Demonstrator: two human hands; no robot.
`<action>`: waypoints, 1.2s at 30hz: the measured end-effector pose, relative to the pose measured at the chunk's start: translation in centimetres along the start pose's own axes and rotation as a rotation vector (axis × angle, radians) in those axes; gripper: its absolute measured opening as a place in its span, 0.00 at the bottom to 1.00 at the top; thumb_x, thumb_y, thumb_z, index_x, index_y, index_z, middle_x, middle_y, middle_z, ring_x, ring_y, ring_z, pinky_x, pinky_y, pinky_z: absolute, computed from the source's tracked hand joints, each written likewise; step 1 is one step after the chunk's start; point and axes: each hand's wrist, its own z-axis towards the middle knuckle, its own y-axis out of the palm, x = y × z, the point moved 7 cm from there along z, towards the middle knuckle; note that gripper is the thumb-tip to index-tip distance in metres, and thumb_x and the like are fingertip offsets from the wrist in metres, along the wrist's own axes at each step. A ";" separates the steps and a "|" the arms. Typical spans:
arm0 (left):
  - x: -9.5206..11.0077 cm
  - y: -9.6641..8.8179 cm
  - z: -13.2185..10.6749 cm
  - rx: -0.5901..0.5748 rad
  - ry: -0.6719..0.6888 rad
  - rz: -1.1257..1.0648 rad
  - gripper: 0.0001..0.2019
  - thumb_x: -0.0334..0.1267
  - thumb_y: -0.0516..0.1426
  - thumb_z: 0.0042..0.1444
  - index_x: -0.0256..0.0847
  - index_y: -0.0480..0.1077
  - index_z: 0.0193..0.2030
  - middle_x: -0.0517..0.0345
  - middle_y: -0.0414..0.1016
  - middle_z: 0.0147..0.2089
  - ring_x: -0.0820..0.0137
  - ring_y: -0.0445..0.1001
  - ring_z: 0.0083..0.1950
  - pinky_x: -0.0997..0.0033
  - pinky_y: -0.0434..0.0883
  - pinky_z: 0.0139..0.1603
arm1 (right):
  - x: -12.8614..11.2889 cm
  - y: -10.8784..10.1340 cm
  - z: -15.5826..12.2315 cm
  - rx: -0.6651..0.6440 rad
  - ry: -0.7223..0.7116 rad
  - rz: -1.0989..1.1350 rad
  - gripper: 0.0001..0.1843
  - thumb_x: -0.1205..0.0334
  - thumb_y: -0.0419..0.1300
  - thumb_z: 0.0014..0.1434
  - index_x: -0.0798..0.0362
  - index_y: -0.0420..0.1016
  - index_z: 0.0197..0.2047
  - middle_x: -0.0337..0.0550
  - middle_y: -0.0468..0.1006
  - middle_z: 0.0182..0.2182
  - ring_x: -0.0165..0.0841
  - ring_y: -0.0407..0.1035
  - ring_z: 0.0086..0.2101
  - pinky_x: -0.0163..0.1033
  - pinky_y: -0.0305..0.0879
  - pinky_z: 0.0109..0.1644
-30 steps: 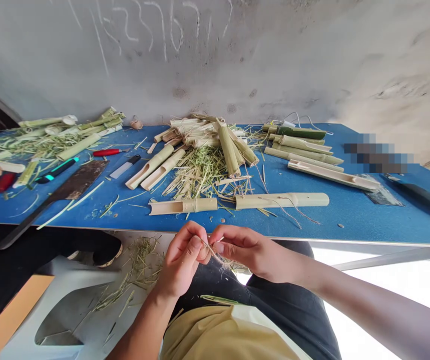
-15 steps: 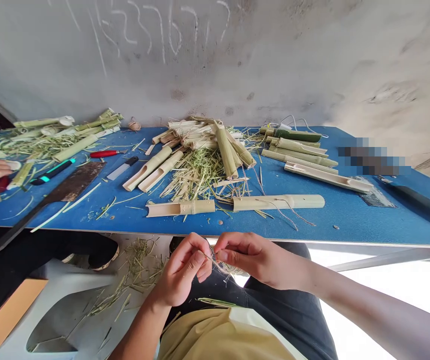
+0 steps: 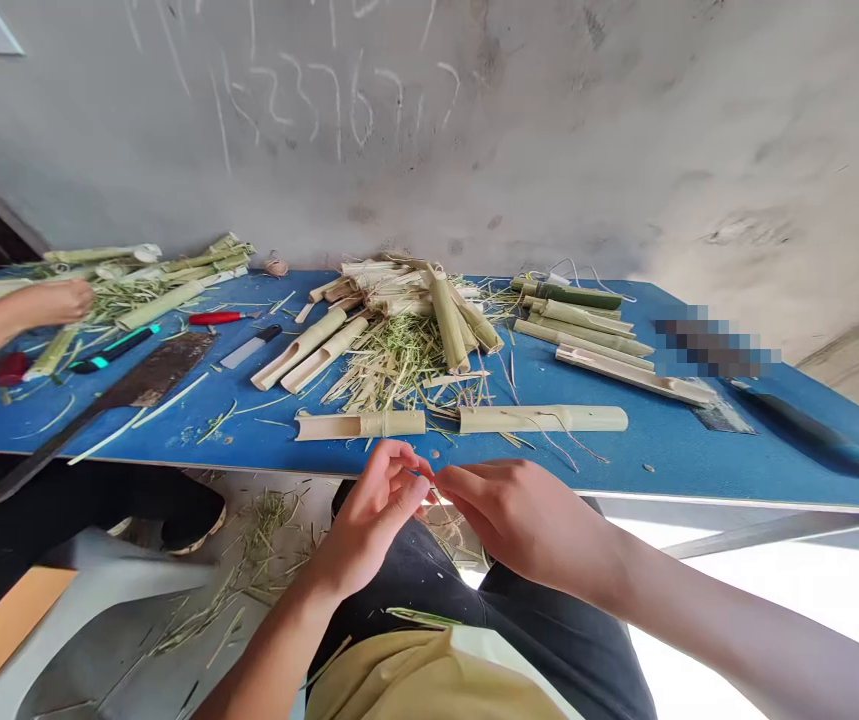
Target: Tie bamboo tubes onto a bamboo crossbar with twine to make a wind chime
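Observation:
Above my lap, just off the front edge of the blue table (image 3: pixel 324 460), my left hand (image 3: pixel 380 515) and my right hand (image 3: pixel 500 515) meet at the fingertips. Both pinch a thin piece of twine (image 3: pixel 440 503); its loose part hangs below the fingers and is partly hidden. Beyond them on the table lie a cut bamboo piece with an open trough (image 3: pixel 330 427) and a longer bamboo tube (image 3: pixel 586 418) with strands of twine across it.
A pile of split bamboo and shavings (image 3: pixel 406 350) lies mid-table. A cleaver (image 3: pixel 166 365), a small knife (image 3: pixel 250 346) and a teal-black tool (image 3: pixel 115 350) lie left. Bamboo lengths (image 3: pixel 586 335) and a dark-handled blade (image 3: pixel 811 430) lie right. A co-worker's hand (image 3: pixel 61 300) reaches over the bamboo at far left.
The view has tipped slightly upward. My hands stay together at the twine, the right one now turned more palm-down. The co-worker's hand has moved back and right over the left bamboo heap.

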 end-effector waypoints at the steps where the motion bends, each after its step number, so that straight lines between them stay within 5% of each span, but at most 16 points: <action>1: 0.1 0.2 0.0 0.006 -0.002 -0.002 0.21 0.56 0.65 0.65 0.44 0.70 0.53 0.54 0.76 0.51 0.66 0.76 0.50 0.67 0.74 0.53 | -0.1 -0.2 0.0 0.013 -0.007 -0.012 0.10 0.67 0.54 0.75 0.53 0.76 0.52 0.40 0.80 0.31 0.30 0.67 0.26 0.40 0.49 0.32; 4: 0.3 1.0 0.0 -0.009 -0.017 0.010 0.25 0.60 0.64 0.65 0.43 0.69 0.57 0.51 0.76 0.52 0.65 0.76 0.52 0.64 0.74 0.57 | -0.4 -0.8 -0.2 0.029 -0.043 -0.012 0.10 0.69 0.55 0.74 0.54 0.77 0.53 0.42 0.82 0.34 0.30 0.70 0.29 0.40 0.52 0.33; 7: 0.2 1.8 0.2 -0.032 -0.026 0.018 0.28 0.64 0.61 0.65 0.43 0.68 0.57 0.57 0.74 0.41 0.69 0.73 0.36 0.68 0.75 0.40 | -0.5 -1.0 -0.2 0.040 -0.062 -0.017 0.10 0.71 0.55 0.73 0.55 0.76 0.50 0.43 0.82 0.36 0.31 0.71 0.31 0.40 0.55 0.35; 11: -0.3 2.8 0.3 -0.106 -0.040 -0.012 0.27 0.65 0.57 0.68 0.42 0.66 0.56 0.68 0.63 0.28 0.74 0.58 0.26 0.75 0.60 0.28 | -0.5 -1.0 -0.3 0.069 -0.066 -0.056 0.09 0.69 0.55 0.74 0.55 0.75 0.52 0.43 0.82 0.35 0.32 0.73 0.32 0.40 0.57 0.36; 15: -0.8 2.6 0.2 -0.096 -0.048 0.026 0.29 0.67 0.58 0.65 0.42 0.68 0.53 0.68 0.59 0.28 0.74 0.54 0.28 0.74 0.53 0.28 | -0.5 -0.9 -0.7 0.115 -0.065 -0.088 0.07 0.69 0.55 0.73 0.55 0.73 0.50 0.42 0.80 0.34 0.32 0.71 0.30 0.39 0.57 0.34; 21: -1.1 1.9 0.1 -0.043 -0.009 0.202 0.26 0.64 0.62 0.64 0.38 0.72 0.39 0.63 0.63 0.30 0.72 0.57 0.32 0.72 0.56 0.32 | -0.1 -0.9 -1.4 0.125 -0.028 -0.095 0.08 0.73 0.53 0.70 0.52 0.69 0.42 0.39 0.76 0.30 0.31 0.67 0.27 0.38 0.57 0.33; 31: -0.6 2.3 0.9 -0.038 0.003 0.314 0.24 0.61 0.67 0.58 0.37 0.78 0.37 0.67 0.53 0.25 0.73 0.51 0.29 0.71 0.50 0.29 | 0.1 -1.9 -1.9 0.185 -0.046 -0.140 0.11 0.69 0.52 0.73 0.52 0.71 0.39 0.38 0.77 0.28 0.30 0.63 0.25 0.41 0.53 0.35; 36: -0.1 2.8 0.6 -0.128 0.029 0.288 0.20 0.56 0.61 0.65 0.40 0.71 0.35 0.62 0.64 0.31 0.70 0.61 0.34 0.73 0.62 0.35 | 0.5 -2.5 -2.1 0.129 -0.037 -0.150 0.13 0.67 0.52 0.75 0.54 0.76 0.42 0.41 0.80 0.32 0.30 0.66 0.28 0.41 0.53 0.37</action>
